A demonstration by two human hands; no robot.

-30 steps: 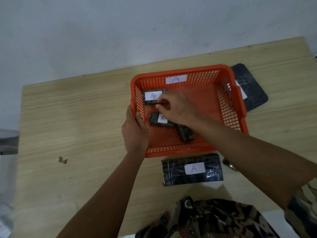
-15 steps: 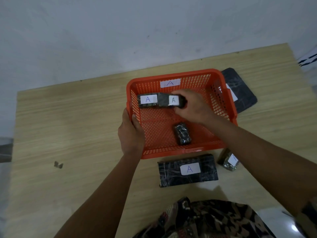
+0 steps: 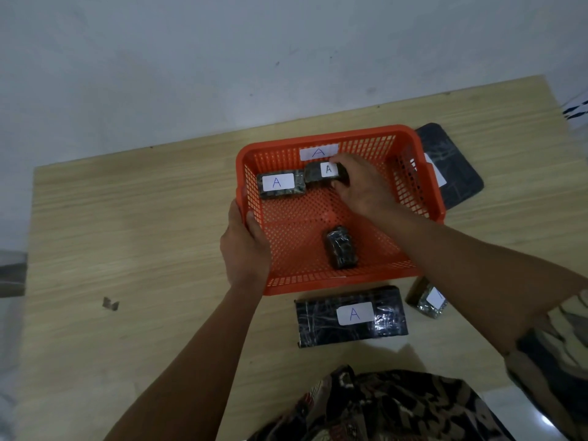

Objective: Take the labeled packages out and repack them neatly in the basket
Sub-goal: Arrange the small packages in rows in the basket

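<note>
An orange mesh basket (image 3: 423, 189) labeled "A" stands on the wooden table. My left hand (image 3: 245, 249) grips its left rim. Inside, at the back left, lies a black package (image 3: 280, 185) with an "A" label. Right beside it my right hand (image 3: 359, 186) holds a smaller labeled black package (image 3: 321, 171) against the back wall. A third small black package (image 3: 341, 247) lies near the basket's front, label hidden. On the table in front of the basket rest a long labeled black package (image 3: 350, 315) and a small one (image 3: 428, 300).
A flat black package (image 3: 451, 167) lies on the table behind the basket's right wall. A small scrap (image 3: 110, 303) sits on the table to the left. A camouflage-patterned garment (image 3: 381, 405) fills the lower edge of view. The white wall borders the table's far edge.
My right hand picked the small labeled package from the basket's middle and carried it to the back wall beside the first package. My left hand stayed on the rim.
</note>
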